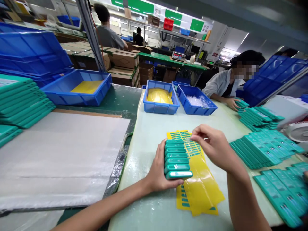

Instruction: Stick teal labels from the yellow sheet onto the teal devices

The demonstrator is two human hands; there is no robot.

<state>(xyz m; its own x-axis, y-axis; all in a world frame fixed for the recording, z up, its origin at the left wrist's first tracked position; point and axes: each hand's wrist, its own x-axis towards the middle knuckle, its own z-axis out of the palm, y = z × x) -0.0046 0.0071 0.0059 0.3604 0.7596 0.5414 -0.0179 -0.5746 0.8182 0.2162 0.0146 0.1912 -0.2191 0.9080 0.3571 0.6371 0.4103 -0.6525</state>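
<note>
My left hand (160, 171) is wrapped round a stack of flat teal plastic cases (177, 160), their narrow rounded ends turned up toward me. The nearest case has a shiny, pale strip along its end. At the far end of the stack, my right hand (211, 144) has thumb and forefinger pinched together. Something thin and see-through seems to be at those fingertips, too small to make out. Under and behind the stack lie overlapping yellow sticker sheets (204, 183); some carry rows of small teal labels.
Blue bins hold yellow material (158, 96) and clear plastic pieces (197, 101). Piles of teal cases (264, 147) stand at right, near a co-worker's hand (233, 104). On the left are more teal cases (21, 99), stacked blue bins (31, 51) and a white-covered board (62, 154).
</note>
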